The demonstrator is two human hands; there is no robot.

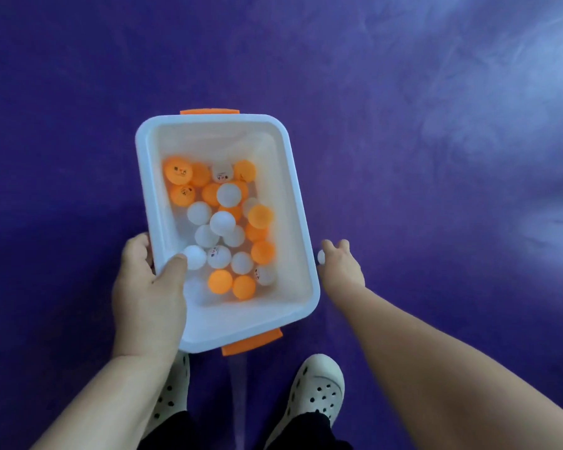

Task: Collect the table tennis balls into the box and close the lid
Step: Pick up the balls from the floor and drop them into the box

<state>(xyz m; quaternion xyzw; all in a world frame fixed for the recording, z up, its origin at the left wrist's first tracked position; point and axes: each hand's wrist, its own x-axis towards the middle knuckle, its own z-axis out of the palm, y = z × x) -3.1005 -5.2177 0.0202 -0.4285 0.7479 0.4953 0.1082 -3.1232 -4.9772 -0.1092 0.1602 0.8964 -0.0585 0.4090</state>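
Standing on purple floor (403, 125), box (299, 203) uncovered.

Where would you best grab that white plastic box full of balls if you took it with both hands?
Grip the white plastic box by its long side rims, one hand from each side. The left hand already clamps the left rim, thumb inside. The orange clips on the short ends look flimsier.
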